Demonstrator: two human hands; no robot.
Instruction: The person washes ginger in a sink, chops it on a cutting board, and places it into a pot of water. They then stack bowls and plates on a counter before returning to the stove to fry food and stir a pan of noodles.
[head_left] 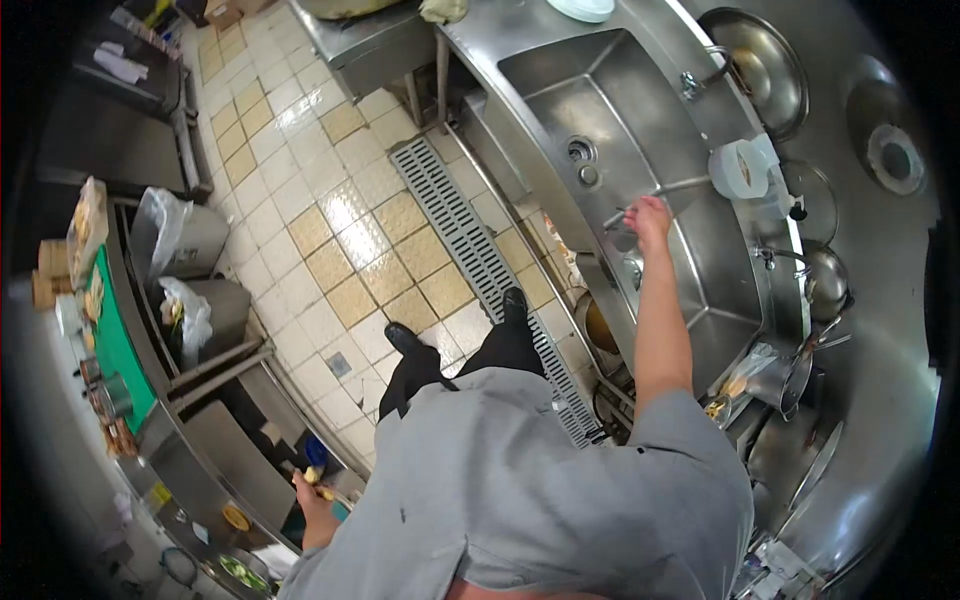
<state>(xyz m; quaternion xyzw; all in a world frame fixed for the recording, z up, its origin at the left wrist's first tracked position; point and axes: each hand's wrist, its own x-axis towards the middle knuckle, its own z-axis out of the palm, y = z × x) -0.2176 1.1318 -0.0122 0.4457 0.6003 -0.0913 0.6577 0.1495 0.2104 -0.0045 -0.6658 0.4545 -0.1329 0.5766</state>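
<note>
My right hand [648,220] is over the divider of the steel double sink [630,110], with its fingers curled together. Whether anything small is inside them cannot be made out. Low on the left, my left hand [316,506] is beside the steel counter, its fingers bent around something small and yellowish that is too unclear to name. A drain [581,150] shows in the far basin. A translucent plastic container [738,169] sits on the sink's back edge, to the right of my right hand.
Slotted floor drain [450,220] runs beside my feet along the sink. Bins with plastic liners [185,235] and a green board [122,340] stand left. Large pan lids [765,70] lean behind the sink, near two taps [690,84]. A pot [775,385] stands beyond the near basin.
</note>
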